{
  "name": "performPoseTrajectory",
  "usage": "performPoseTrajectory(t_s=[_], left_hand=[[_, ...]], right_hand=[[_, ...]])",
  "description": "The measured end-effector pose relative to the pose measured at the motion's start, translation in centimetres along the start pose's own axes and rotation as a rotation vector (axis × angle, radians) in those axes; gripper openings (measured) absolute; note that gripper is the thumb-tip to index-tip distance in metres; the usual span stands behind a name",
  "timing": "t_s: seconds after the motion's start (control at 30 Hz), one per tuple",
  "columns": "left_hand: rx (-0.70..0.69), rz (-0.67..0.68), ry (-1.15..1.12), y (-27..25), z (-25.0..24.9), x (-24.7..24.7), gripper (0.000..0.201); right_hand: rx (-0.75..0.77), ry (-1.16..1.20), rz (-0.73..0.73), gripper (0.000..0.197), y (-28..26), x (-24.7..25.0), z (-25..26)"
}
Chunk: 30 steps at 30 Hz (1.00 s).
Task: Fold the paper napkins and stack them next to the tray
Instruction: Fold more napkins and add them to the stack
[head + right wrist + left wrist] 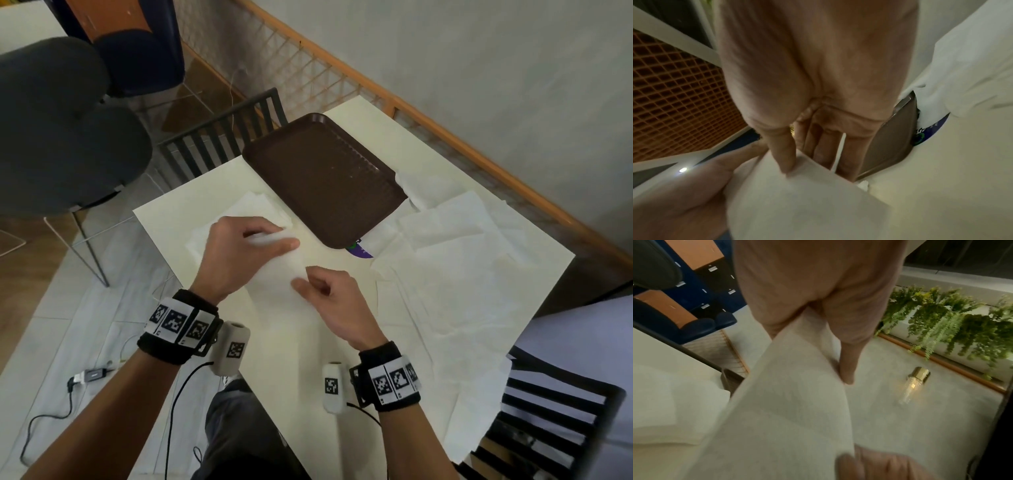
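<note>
A white paper napkin point(274, 274) is held above the cream table point(308, 359), in front of the brown tray point(322, 178). My left hand point(253, 240) grips its far edge between thumb and fingers, and the napkin point(787, 394) curves away under that hand in the left wrist view. My right hand point(318, 287) pinches the near right edge; its thumb presses on the napkin point(797, 203) in the right wrist view. A pile of folded napkins point(239, 212) lies left of the tray, partly hidden by my left hand.
Several unfolded napkins point(455, 274) lie spread right of the tray. A purple item point(359, 250) pokes out under the tray's near corner. Dark slatted chairs stand behind the table point(219, 137) and at the near right point(548, 421). A wooden rail point(445, 126) runs along the wall.
</note>
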<state>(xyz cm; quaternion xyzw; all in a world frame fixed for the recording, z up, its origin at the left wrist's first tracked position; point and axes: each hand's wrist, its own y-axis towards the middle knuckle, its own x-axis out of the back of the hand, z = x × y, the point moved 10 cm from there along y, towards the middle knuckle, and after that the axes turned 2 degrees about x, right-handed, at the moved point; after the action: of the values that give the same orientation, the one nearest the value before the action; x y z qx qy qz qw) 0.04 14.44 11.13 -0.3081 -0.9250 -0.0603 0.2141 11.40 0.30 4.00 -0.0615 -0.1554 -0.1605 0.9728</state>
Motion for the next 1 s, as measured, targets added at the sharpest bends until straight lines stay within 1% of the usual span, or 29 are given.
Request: performPoseTrajectory(t_s=[0.07,0.13,0.17,0.2,0.23,0.27,0.3,0.37,0.4,0.43,0.47,0.53,0.57,0.63,0.7,0.73,0.77,0.8,0.83,0.9,0.97,1.0], left_hand=[[0.076,-0.136,-0.031,0.6,1.9,2.6,0.019],[0.165,-0.28,-0.107,1.0,4.1,5.5,0.018],[0.201,-0.343,-0.152,1.2,5.4,6.9,0.018],[0.226,-0.391,-0.192,1.3,6.6,8.1,0.018],[0.241,-0.425,-0.227,1.4,7.7,9.2,0.02],[0.252,-0.457,-0.259,1.5,8.9,10.2,0.023],[0.262,-0.489,-0.289,1.5,10.0,11.0,0.028],[0.275,-0.535,-0.308,1.5,12.0,12.1,0.038],[0.284,-0.546,-0.299,1.5,12.9,12.2,0.04],[0.301,-0.553,-0.289,1.5,13.8,12.1,0.04],[0.329,-0.559,-0.274,1.5,14.7,12.0,0.038],[0.376,-0.564,-0.222,1.7,15.7,11.5,0.029],[0.366,-0.56,-0.205,2.0,15.8,11.3,0.024],[0.273,-0.507,-0.22,3.1,14.8,10.8,0.021],[0.176,-0.4,-0.232,4.4,13.0,9.9,0.024],[0.142,-0.348,-0.235,4.9,12.1,9.6,0.025],[0.121,-0.318,-0.243,5.2,11.4,9.6,0.026],[0.108,-0.315,-0.252,5.4,10.9,9.9,0.026],[0.098,-0.343,-0.262,5.5,10.5,10.6,0.026],[0.104,-0.448,-0.279,5.4,10.6,12.5,0.024],[0.148,-0.538,-0.265,5.1,12.0,13.7,0.022],[0.169,-0.555,-0.221,4.9,12.7,13.8,0.021]], right_hand=[[0.006,-0.037,0.041,0.057,1.0,-0.8,-0.9],[-0.059,0.068,0.146,0.056,2.0,-1.8,-1.8],[-0.119,0.148,0.182,0.051,2.5,-2.2,-2.3],[-0.171,0.23,0.163,0.038,3.3,-2.2,-2.7],[-0.216,0.302,0.094,0.019,4.2,-1.8,-3.1],[-0.245,0.357,-0.014,0.005,5.4,-0.9,-3.5],[-0.258,0.374,-0.131,0.013,6.8,0.1,-3.6],[-0.24,0.37,-0.292,0.024,9.8,0.9,-3.1],[-0.217,0.353,-0.322,0.028,11.6,0.8,-2.6],[-0.195,0.32,-0.313,0.031,13.2,0.3,-2.0],[-0.182,0.261,-0.265,0.034,15.0,-0.7,-1.6],[-0.218,0.087,-0.095,0.047,17.5,-3.0,-1.3],[-0.246,0.033,-0.001,0.055,18.2,-4.4,-1.5],[-0.244,-0.031,0.154,0.072,18.8,-6.9,-1.6],[-0.182,-0.076,0.255,0.079,18.8,-8.7,-1.1],[-0.161,-0.075,0.293,0.076,18.8,-9.3,-1.2],[-0.15,-0.064,0.33,0.069,18.6,-9.6,-0.9],[-0.161,-0.058,0.347,0.059,18.5,-9.5,-1.0],[-0.177,-0.039,0.342,0.054,18.6,-8.9,-1.3],[-0.161,0.076,0.266,0.046,19.0,-7.1,-1.5],[-0.168,0.268,0.123,0.029,19.6,-4.9,-1.6],[-0.181,0.297,0.051,0.024,20.1,-4.1,-1.8]])
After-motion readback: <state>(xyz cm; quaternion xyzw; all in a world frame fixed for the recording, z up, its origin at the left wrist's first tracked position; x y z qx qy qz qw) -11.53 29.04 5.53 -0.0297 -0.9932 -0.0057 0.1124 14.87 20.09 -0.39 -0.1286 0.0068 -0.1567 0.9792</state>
